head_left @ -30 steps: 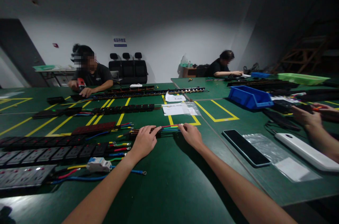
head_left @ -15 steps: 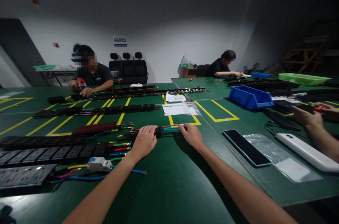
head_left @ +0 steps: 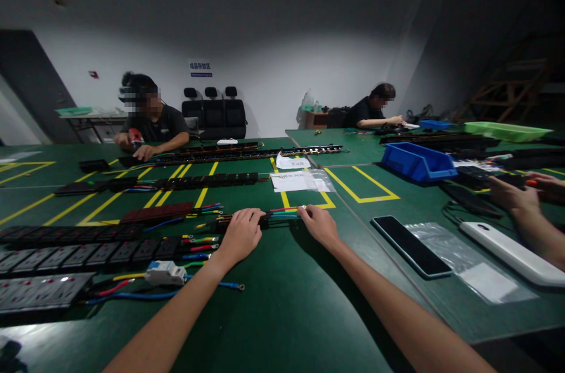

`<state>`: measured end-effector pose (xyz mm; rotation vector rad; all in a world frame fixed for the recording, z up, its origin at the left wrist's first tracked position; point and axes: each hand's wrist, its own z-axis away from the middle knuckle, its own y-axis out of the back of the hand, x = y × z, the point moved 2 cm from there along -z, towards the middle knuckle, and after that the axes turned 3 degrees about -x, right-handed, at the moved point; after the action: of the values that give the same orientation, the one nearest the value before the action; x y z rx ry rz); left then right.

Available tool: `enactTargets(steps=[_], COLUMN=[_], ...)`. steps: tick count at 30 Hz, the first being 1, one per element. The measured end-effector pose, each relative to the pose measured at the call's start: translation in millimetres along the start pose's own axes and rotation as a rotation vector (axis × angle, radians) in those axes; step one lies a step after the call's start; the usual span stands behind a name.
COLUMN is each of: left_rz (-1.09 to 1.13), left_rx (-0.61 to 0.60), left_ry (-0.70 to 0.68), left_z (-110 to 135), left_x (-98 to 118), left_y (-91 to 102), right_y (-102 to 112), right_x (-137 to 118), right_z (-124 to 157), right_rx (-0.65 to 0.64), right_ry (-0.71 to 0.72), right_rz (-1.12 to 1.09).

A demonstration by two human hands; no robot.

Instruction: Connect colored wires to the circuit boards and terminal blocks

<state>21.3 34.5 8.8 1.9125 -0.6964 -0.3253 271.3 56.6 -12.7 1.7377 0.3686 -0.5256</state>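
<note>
My left hand [head_left: 242,235] rests with curled fingers over a dark-sleeved bundle of wires lying on the green table [head_left: 282,308]. Red, green and blue wires [head_left: 281,216] run from that bundle to the right. At their far ends my right hand [head_left: 318,225] is closed in a pinch around the wire tips. Ring terminals show on the loose wires [head_left: 209,247] left of my left hand. Nearby, a white circuit breaker [head_left: 164,273] sits among thick coloured wires, beside a grey socket strip [head_left: 44,292]. My fingers hide part of the bundle.
A phone [head_left: 410,246], a plastic bag [head_left: 479,279] and a white power bank [head_left: 512,252] lie to the right. Behind them stands a blue bin [head_left: 417,162]. Another person's hands [head_left: 514,199] work at the right edge. Two people sit across the table. Paper labels [head_left: 291,180] lie ahead.
</note>
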Motion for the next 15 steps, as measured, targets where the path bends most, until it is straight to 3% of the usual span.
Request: enactTargets(steps=[15], left_rz=[-0.02], left_rx=[0.01], left_ry=[0.049], left_z=[-0.9], left_x=[-0.9], left_y=[-2.5], right_y=[1.5], right_x=[-2.0], right_z=[1.1], right_rx=[-0.003], right_ry=[0.003], right_rz=[0.018])
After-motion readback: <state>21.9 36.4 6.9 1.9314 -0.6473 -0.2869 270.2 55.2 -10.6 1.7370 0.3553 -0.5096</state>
